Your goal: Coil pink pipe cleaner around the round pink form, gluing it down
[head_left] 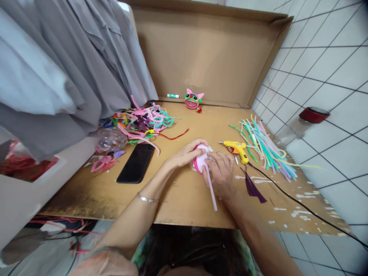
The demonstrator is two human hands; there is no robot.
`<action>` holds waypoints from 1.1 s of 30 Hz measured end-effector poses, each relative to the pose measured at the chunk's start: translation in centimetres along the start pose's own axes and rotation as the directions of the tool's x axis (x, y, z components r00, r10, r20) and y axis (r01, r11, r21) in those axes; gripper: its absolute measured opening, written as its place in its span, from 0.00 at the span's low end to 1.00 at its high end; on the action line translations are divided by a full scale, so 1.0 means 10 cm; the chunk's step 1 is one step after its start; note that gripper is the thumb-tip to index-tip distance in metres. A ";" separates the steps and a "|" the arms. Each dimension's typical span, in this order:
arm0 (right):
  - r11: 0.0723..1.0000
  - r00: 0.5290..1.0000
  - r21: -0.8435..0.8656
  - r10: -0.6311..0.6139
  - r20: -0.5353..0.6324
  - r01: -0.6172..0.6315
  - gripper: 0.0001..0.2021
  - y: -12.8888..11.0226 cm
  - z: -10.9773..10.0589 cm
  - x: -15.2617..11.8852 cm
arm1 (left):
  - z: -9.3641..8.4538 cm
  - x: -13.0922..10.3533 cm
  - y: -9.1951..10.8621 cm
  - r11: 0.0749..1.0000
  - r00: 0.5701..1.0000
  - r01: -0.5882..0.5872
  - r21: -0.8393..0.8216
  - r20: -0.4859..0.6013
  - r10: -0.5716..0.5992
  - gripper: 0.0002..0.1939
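Observation:
Between my two hands, above the middle of the table, is a small rounded craft piece (199,161) wrapped in pale pink and magenta pipe cleaner, with a clear part at its edge. My left hand (188,154) grips it from the left, thumb across its front. On its right side my right hand (220,170) is closed, fingers pressing near a pale lilac pipe cleaner (212,189) whose loose end hangs toward the table's front edge. The right fingertips are partly hidden. A yellow glue gun (237,148) lies just right of my right hand.
A tangled pile of colored pipe cleaners (146,119) and a black phone (135,163) lie left. Straight pipe cleaners (267,145), a purple tassel (253,188) and a black cord (284,196) lie right. A finished animal-face ornament (192,100) sits by the cardboard (198,53). A red-lidded jar (299,124) stands right.

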State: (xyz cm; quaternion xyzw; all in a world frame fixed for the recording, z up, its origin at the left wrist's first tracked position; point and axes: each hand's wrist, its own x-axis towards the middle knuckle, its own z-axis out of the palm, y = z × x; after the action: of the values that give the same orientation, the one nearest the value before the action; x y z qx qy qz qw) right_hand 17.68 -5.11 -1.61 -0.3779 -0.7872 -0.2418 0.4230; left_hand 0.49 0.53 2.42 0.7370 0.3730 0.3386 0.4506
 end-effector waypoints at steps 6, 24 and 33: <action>1.000 1.000 0.003 0.017 0.000 -0.017 0.06 -0.01 0.00 0.01 | 0.02 0.03 -0.05 0.999 1.000 -0.029 -0.028 0.004 0.029 0.14; 0.993 0.996 0.082 0.083 0.026 -0.085 0.13 0.01 0.00 -0.03 | 0.04 0.06 -0.11 0.997 1.000 -0.024 -0.076 -0.019 0.023 0.14; 0.943 0.966 0.243 0.249 -0.069 -0.226 0.07 0.05 -0.05 -0.01 | 0.01 0.13 -0.25 0.990 0.996 -0.025 -0.138 -0.083 0.014 0.15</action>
State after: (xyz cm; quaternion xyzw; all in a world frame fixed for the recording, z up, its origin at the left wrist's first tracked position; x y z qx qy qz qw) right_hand 18.35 -5.27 -1.42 -0.4056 -0.7370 -0.1133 0.5287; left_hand 0.59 2.34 0.34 0.6930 0.3592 0.3981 0.4820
